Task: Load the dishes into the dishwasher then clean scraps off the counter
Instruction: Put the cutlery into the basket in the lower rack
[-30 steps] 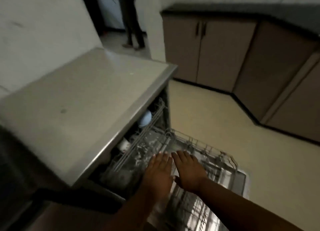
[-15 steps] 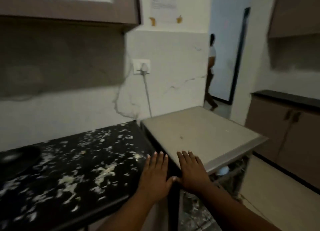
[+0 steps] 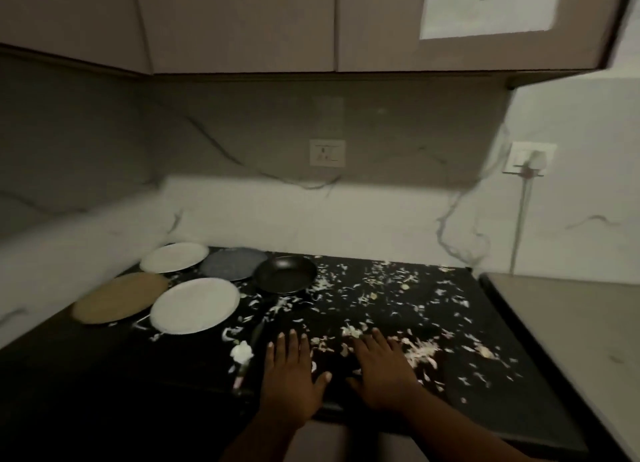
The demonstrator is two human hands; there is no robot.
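Loading step: both the left hand [image 3: 294,375] and right hand [image 3: 384,371] hover flat and empty; next, reach left of the black pan [image 3: 284,274] for the white plate [image 3: 195,305].

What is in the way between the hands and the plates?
Nothing solid. Between the left hand and the nearest white plate lie only bare black counter, scattered scraps and a thin dark utensil. The right hand is farther off.

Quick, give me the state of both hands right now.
Left hand: open, fingers straight, flat over the black counter, holding nothing.
Right hand: open, fingers spread among the scraps, holding nothing.
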